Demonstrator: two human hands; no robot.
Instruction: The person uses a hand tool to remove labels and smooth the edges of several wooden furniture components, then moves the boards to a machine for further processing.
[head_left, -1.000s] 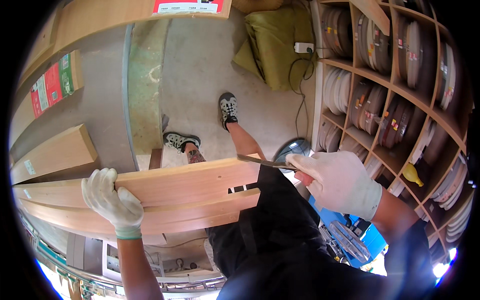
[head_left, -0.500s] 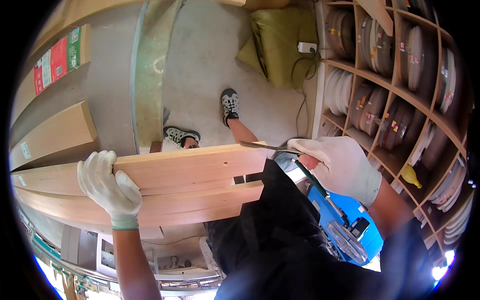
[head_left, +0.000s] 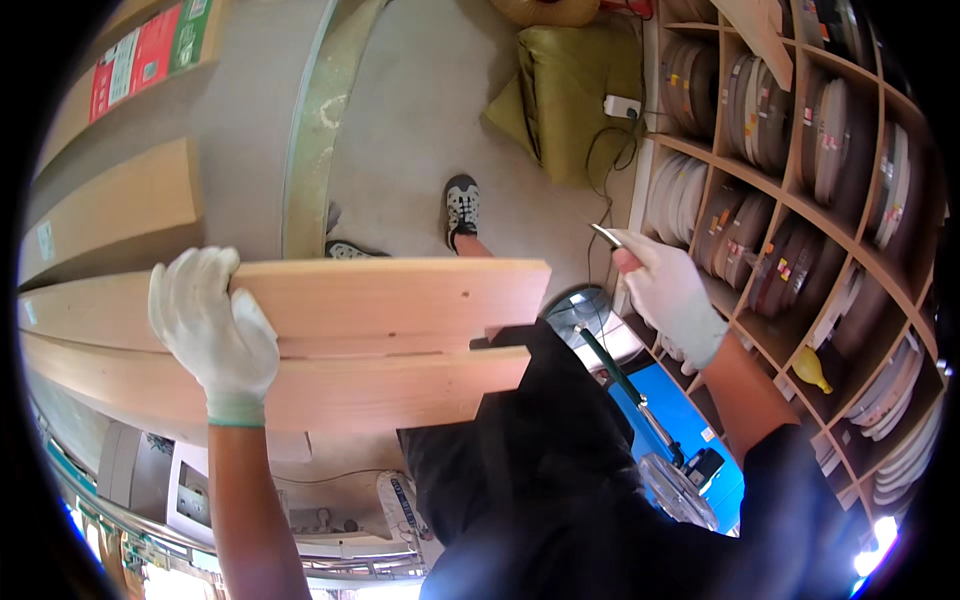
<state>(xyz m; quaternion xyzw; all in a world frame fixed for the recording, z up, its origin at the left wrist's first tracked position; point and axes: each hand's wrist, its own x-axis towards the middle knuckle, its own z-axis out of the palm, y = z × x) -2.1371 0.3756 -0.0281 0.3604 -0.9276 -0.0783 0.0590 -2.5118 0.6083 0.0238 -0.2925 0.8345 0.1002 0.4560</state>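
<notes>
wooden plank [head_left: 400, 302], pinkish-tan, dark-knotted, left hand [head_left: 215, 328] across upper edge.

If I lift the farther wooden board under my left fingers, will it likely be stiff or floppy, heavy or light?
The farther wooden board is probably stiff, as its edge looks thick. It may feel heavy from one end, since it runs far toward the picture's left rim. Its smooth-looking face could slip slightly against the gloved left hand.

The board [head_left: 390, 302] hid most of one shoe [head_left: 350, 249] from me; the right hand [head_left: 672, 295] covered much of the tool [head_left: 606, 237].
</notes>
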